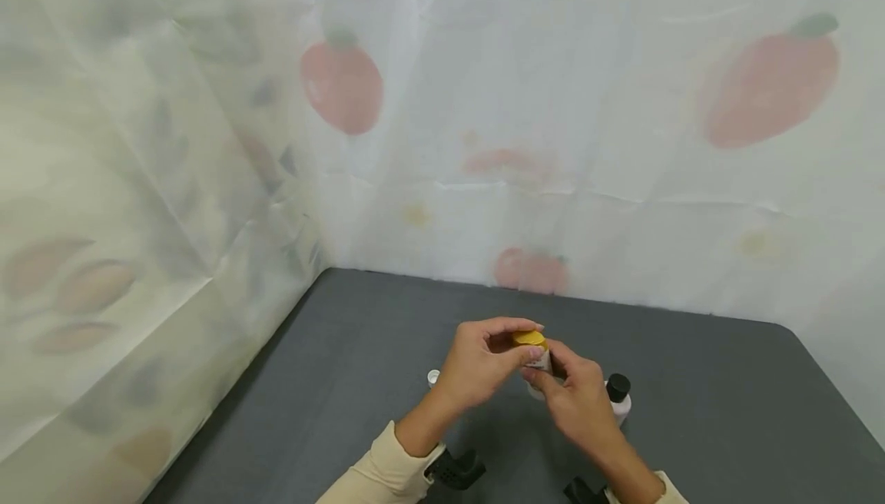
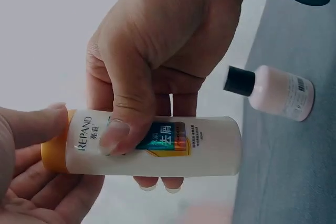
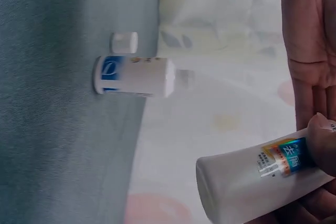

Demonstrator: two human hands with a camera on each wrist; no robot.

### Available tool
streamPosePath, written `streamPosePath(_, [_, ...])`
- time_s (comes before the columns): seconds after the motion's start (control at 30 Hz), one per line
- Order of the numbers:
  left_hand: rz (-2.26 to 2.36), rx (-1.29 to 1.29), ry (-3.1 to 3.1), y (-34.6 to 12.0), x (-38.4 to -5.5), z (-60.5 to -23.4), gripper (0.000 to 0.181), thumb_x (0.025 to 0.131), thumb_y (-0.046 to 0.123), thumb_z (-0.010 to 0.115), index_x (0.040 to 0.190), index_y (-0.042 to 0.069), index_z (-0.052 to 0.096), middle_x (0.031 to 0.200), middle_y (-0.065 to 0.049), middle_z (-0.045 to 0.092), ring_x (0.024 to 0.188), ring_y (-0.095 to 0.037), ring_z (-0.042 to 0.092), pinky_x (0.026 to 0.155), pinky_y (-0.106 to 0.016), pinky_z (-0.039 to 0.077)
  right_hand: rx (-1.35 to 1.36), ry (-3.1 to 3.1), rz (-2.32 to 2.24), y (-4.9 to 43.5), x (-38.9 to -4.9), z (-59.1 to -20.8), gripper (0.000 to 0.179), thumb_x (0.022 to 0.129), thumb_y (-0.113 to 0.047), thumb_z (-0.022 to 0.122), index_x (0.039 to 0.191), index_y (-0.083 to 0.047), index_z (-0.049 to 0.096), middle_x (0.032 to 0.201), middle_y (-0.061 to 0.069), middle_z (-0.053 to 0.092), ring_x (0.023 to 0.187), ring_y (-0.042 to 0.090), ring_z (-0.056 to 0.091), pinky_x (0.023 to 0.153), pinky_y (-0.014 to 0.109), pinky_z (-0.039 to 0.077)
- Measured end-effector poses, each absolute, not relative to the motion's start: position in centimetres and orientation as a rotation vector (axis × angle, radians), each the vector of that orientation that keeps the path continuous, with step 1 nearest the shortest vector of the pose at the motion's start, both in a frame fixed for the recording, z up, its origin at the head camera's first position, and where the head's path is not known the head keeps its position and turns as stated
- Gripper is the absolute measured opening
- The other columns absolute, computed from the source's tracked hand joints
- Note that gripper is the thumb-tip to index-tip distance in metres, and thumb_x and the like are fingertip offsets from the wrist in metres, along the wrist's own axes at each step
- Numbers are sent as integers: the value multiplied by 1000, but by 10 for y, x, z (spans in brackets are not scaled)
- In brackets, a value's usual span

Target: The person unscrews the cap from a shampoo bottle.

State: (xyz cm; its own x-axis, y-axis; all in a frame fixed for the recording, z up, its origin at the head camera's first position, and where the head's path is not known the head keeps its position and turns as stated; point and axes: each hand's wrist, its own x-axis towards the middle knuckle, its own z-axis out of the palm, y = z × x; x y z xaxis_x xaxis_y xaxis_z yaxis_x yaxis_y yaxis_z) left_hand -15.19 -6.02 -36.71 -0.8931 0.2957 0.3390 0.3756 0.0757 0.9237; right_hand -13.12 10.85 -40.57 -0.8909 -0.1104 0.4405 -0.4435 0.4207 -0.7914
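A white shampoo bottle with a yellow cap is held up between both hands above the table. My left hand pinches the yellow cap, thumb on one side and fingers on the other. Lower down, my right hand grips the bottle's body, its thumb lying across the blue-green label. In the left wrist view the bottle lies sideways, its cap seated on its end. The right wrist view shows the base end of this bottle, while the cap end is out of frame.
A pinkish bottle with a black cap stands beside my right forearm. On the left, a white bottle with a blue label stands uncapped near a small white cap. The grey table meets printed curtains behind and to the left.
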Motion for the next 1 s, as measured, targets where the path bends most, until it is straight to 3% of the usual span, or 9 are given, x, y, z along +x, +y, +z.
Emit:
streamPosePath(0.17, [-1896,-603,-2282,-58,-143,-360,30,92,14,81,119,2,77,116,-14,79,101,-21,78,83,-18,61,486,-2380,1331,108,-127,-397,36,87,-3,81,123,-6,74,108,8,81,95,25,79,74,26,61])
streamPosePath(0.3, [-1910,-519,-2245,-55,-136,-357,29,91,12,81,119,6,78,117,-11,79,104,-21,78,86,-18,61,518,-2338,1209,108,-124,-392,37,83,-2,85,118,-6,75,102,7,81,83,16,77,67,24,58])
streamPosePath(0.43, [-1921,-459,-2187,-50,-132,-358,29,91,11,81,119,8,79,116,-10,79,106,-21,77,88,-20,61,532,-2298,1102,107,-123,-388,35,80,-3,86,113,-7,77,92,5,80,59,-3,58,56,20,47])
streamPosePath(0.53, [-1918,-384,-2148,-45,-128,-359,27,90,11,83,116,8,80,113,-11,80,102,-19,78,85,-19,61,505,-2292,1026,105,-122,-386,30,79,-3,87,107,-8,77,80,2,77,49,-9,37,50,18,38])
streamPosePath(0.73, [-1909,-234,-2061,-36,-122,-364,27,86,16,87,110,6,81,105,-11,81,91,-18,79,76,-19,62,474,-2234,857,100,-120,-386,23,75,-5,89,87,-13,71,59,-11,55,47,-9,30,45,16,29])
streamPosePath(0.87, [-1947,-332,-2048,-40,-123,-366,29,88,17,85,114,6,80,112,-12,80,101,-20,79,85,-22,63,486,-2243,852,101,-119,-384,23,76,-6,89,86,-13,70,58,-12,51,47,-10,28,44,16,30])
streamPosePath(1.0, [-1980,-565,-2060,-50,-129,-363,28,93,12,80,120,4,77,121,-13,78,116,-24,75,100,-28,59,485,-2284,874,106,-117,-381,24,76,-5,89,94,-12,75,63,-8,63,47,-9,29,45,17,31])
